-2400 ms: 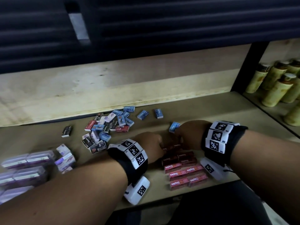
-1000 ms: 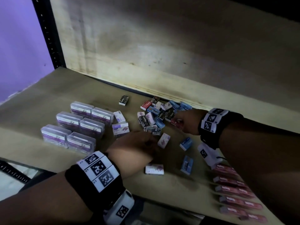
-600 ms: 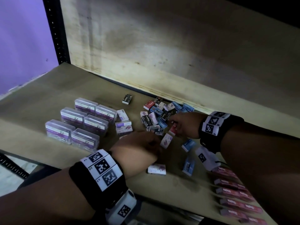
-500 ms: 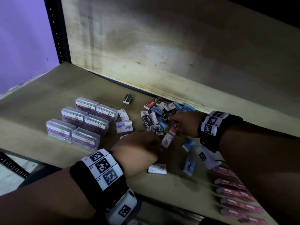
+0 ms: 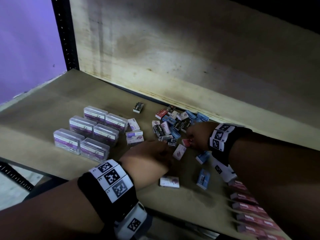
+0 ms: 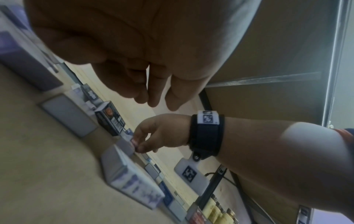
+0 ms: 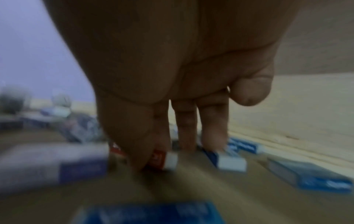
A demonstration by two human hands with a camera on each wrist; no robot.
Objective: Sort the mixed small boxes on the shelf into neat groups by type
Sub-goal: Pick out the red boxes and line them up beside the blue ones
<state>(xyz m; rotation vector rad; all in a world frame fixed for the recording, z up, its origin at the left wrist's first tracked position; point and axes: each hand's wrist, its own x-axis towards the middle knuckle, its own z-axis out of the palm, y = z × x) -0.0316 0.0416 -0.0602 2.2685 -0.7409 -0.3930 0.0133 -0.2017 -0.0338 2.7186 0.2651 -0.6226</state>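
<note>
Head view showed the left hand [image 5: 147,153] low over the shelf [image 5: 52,104], fingers loose, holding nothing. Farther in, the right hand [image 5: 196,135] pinched a small red box [image 5: 186,142] beside the mixed pile [image 5: 174,123].

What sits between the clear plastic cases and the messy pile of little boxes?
In the head view, three small purple-and-white boxes lie between the clear cases and the mixed pile.

The person is wearing a black band on each bare forearm, the left wristband [image 5: 107,191] and the right wristband [image 5: 225,137], each carrying white tiles printed with black square markers. A white marker tag [image 6: 191,174] is hanging from the right band, trailing a thin black cable.
</note>
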